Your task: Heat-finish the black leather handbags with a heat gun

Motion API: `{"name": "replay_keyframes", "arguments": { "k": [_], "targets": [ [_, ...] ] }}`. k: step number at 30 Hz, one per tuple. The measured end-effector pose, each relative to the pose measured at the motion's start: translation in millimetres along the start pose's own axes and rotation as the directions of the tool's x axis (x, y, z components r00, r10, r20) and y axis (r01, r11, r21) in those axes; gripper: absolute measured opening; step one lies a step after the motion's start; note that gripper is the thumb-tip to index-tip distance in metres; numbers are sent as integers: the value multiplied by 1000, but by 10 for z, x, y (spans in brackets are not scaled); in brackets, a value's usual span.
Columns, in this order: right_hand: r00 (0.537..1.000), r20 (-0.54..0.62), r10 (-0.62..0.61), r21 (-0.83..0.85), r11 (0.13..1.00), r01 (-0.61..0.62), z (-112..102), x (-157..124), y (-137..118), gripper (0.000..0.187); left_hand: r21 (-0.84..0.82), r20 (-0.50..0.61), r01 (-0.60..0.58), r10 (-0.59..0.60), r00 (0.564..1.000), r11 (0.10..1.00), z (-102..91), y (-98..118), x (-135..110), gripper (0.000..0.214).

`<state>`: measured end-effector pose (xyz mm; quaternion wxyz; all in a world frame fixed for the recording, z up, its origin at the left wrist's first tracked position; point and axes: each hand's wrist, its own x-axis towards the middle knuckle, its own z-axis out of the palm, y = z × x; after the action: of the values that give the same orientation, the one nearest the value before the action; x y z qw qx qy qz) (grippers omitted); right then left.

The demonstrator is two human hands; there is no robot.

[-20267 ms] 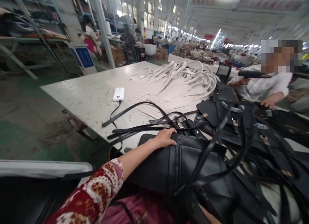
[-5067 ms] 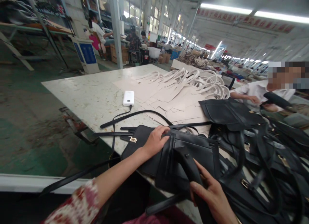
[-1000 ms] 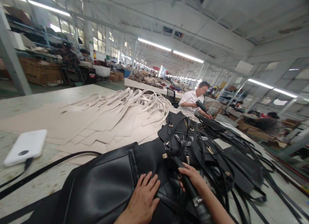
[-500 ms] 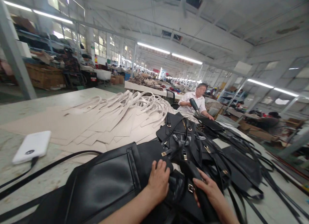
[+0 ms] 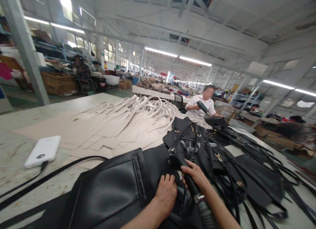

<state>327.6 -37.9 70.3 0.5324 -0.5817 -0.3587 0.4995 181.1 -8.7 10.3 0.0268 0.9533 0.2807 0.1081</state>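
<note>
A large black leather bag [image 5: 111, 179] lies across the table in front of me, its smooth panel and raised seam facing up. My left hand [image 5: 166, 192] is closed on the bag's right part, fingers bent and pressed into the leather. In my right hand [image 5: 196, 174] is a black heat gun [image 5: 191, 186] with a metal band and a ribbed rear part. Its dark nozzle end points away from me, close over the bag's right edge by a small buckle. What my left fingertips pinch is hidden.
Several black bags with straps and gold buckles [image 5: 190, 136] are heaped at right. Beige pieces with looped handles [image 5: 128, 123] spread behind. A white power bank [image 5: 43, 151] with a cable lies left. Across the table, a person [image 5: 203, 102] holds a dark blower [image 5: 202, 107].
My right hand has raised the heat gun and moved it forward and left over the bag's edge. My left fingers have curled in and shifted slightly nearer me. The view has turned slightly left.
</note>
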Motion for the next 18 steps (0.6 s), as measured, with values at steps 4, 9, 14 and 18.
{"name": "replay_keyframes", "arguments": {
  "k": [4,9,14,18],
  "targets": [
    [989,-93,-119,31,992,123,-67,-93,-187,60,39,-55,19,-17,998,999,-43,-12,89,26],
    [973,-213,-93,6,995,97,-184,-571,-128,72,181,-11,62,-61,998,982,-111,35,405,31],
    [948,-306,-85,26,995,97,-211,-1008,70,71,200,-1,32,-32,999,979,-158,73,561,31],
    [925,-365,-106,58,989,137,-229,-1338,105,71,193,-23,70,-67,997,979,-251,-15,555,41]
  ]
}}
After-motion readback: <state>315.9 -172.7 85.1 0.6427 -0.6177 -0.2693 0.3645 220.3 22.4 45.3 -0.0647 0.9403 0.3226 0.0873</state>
